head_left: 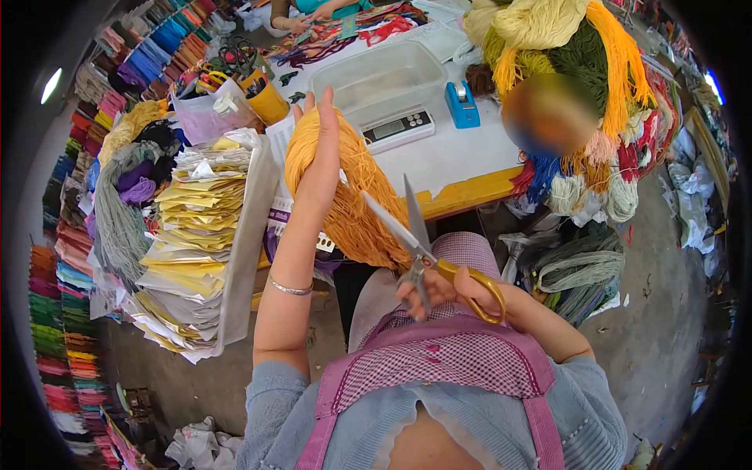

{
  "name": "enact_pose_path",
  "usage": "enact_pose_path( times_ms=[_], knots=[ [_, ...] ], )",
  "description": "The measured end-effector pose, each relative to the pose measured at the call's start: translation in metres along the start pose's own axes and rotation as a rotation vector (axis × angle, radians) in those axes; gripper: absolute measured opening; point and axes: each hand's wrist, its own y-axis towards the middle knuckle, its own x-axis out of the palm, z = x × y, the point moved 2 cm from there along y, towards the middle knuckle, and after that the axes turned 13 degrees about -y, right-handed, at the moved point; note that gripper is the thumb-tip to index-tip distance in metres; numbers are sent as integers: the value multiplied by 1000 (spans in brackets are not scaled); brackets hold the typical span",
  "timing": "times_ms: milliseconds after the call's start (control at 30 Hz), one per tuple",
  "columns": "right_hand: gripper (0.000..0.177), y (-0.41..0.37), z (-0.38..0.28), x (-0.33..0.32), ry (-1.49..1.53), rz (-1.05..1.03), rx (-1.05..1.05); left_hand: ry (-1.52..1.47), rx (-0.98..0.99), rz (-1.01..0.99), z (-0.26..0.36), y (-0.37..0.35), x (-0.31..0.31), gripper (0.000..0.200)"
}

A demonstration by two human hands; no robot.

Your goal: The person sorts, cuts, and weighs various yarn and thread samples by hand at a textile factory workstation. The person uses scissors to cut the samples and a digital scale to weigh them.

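A thick skein of orange yarn (356,196) hangs from my left hand (319,145), whose fingers point up along its upper end. The skein slants down toward my lap, its lower end near my right hand. My right hand (446,288) holds a pair of scissors (427,258) with gold-coloured handles. Their blades are apart and point up beside the yarn's lower part. A grey part of the scissors near my fingers is blurred. Some of my left fingers are hidden behind the yarn.
A bin of yellow and white papers (204,235) stands at left. On the table are a digital scale (399,129), a plastic tub (376,74), a blue tape dispenser (462,106) and a yarn pile (580,55). Across it, a person's hands (313,16) are near coloured threads.
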Motion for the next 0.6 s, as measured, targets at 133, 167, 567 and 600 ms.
enact_pose_path(
  times_ms=[133,167,567,600],
  knots=[
    [124,18,-2,12,269,-173,73,140,99,10,1,-7,8,64],
    [125,26,1,13,414,-241,29,156,120,14,3,-9,11,63],
    [105,49,-11,-11,158,126,-98,-937,-193,-306,-26,-86,34,38],
    [97,49,-9,-10,127,194,-73,-960,-162,-284,-20,-87,43,31]
  ],
)
